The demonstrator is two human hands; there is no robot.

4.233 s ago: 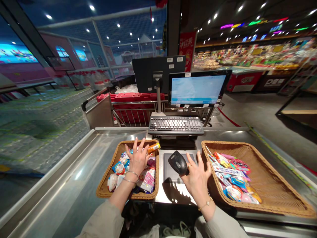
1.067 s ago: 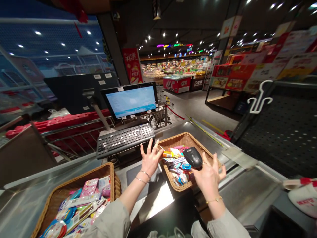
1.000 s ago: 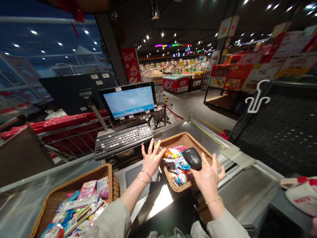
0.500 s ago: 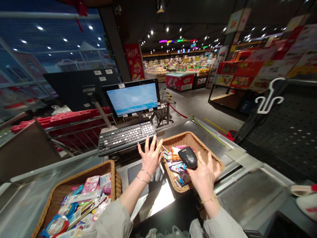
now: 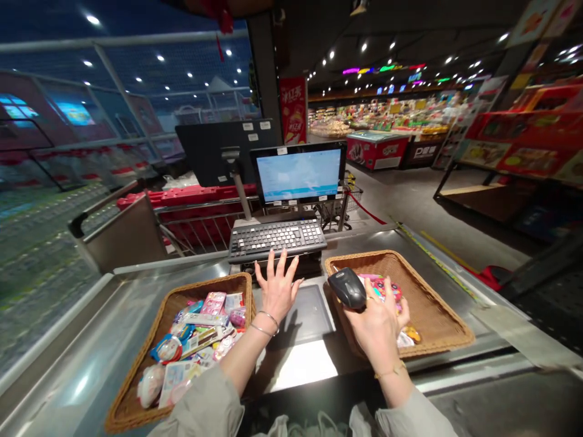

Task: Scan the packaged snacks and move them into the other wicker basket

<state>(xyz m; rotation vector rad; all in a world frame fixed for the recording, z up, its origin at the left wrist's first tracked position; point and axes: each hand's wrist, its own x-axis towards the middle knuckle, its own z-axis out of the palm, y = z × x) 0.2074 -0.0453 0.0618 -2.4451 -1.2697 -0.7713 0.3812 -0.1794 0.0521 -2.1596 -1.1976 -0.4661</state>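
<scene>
My left hand (image 5: 277, 290), a thin bracelet at its wrist, hovers with fingers spread and nothing in it. It is just in front of the black keyboard (image 5: 277, 238), beside the left wicker basket (image 5: 249, 303). That basket holds several small packaged goods, among them a pink packet (image 5: 213, 302) and a blue round pack (image 5: 167, 349). My right hand (image 5: 376, 325) grips a black barcode scanner (image 5: 347, 287) over the left side of the right wicker basket (image 5: 432, 309). Colourful packages (image 5: 380, 285) lie in it, partly hidden by the hand and scanner.
Behind the keyboard stands a lit monitor (image 5: 299, 175), with a second dark screen (image 5: 203, 155) seen from behind to its left. The metal counter (image 5: 91, 358) runs beneath everything. Beyond are a shopping cart (image 5: 204, 227), a red freezer (image 5: 378, 150) and shelving at right.
The view has turned left, so the baskets, keyboard and screens sit farther right. Relative to the counter, both hands have shifted left, the scanner still in my right one.
</scene>
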